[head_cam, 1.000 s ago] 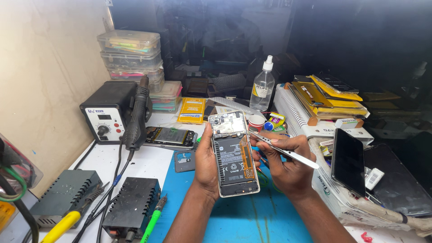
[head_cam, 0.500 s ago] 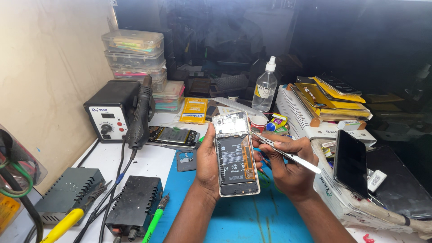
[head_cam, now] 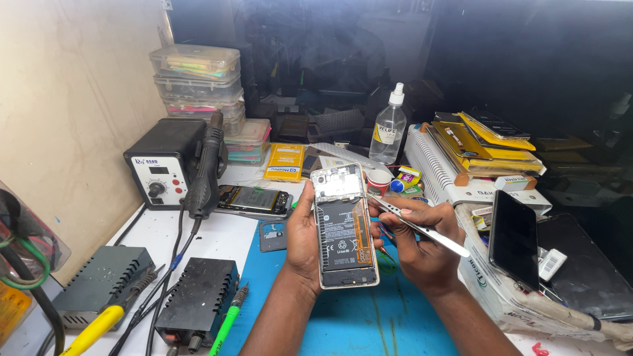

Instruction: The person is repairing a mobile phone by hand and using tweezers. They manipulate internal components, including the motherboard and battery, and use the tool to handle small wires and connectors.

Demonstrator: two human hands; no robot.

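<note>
Left hand clasping opened white smartphone with exposed black battery; right hand pinching slim metal tweezers. Risk: tips slipping, puncturing battery.

Left hand: palm up, fingers curled round the edge of what it grips, thumb along the near side; forearm rising from the lower frame edge. Right hand: fingers pinched closed in a pen-like grip, knuckles upward; forearm entering from lower right; both wrists close together.
</note>
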